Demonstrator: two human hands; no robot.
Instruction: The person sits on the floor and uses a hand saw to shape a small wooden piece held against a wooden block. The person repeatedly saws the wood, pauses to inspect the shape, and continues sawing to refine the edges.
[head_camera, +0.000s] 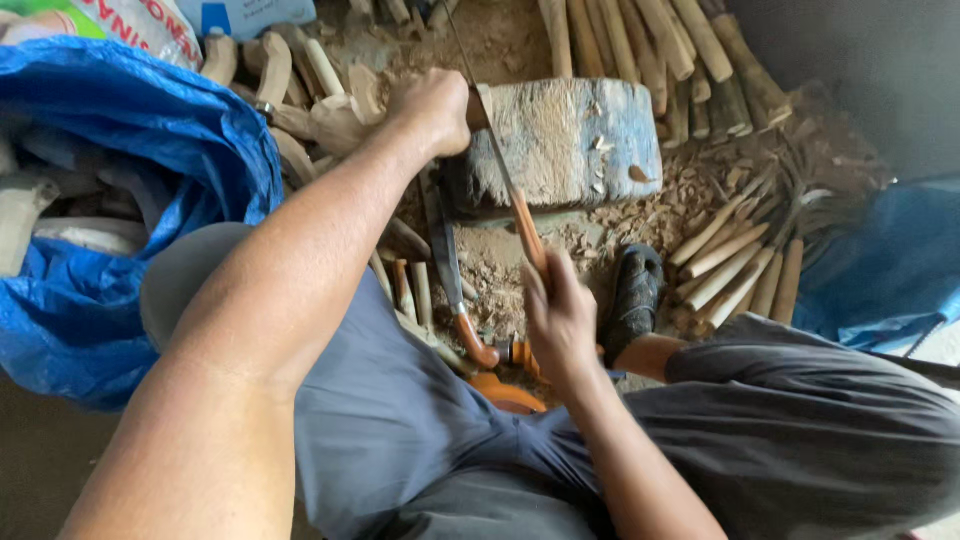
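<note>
My left hand (435, 108) reaches forward and is closed on a small piece of wood (479, 108) at the near left corner of a worn wooden chopping block (575, 140). Most of that piece is hidden by my fingers. My right hand (560, 320) grips the brown wooden handle of a long thin-bladed knife (512, 195). Its blade is seen edge-on and runs up past the piece of wood beside my left hand. A second knife (445, 250) with a curved orange handle lies on the ground between my knees.
A blue plastic sack (130, 130) holding pale wooden pieces fills the left. Peeled sticks lie in piles at the right (730, 260) and behind the block (650, 40). Wood chips (690, 190) cover the ground. My sandalled foot (632, 300) rests below the block. Blue sheet (890, 260) at the right.
</note>
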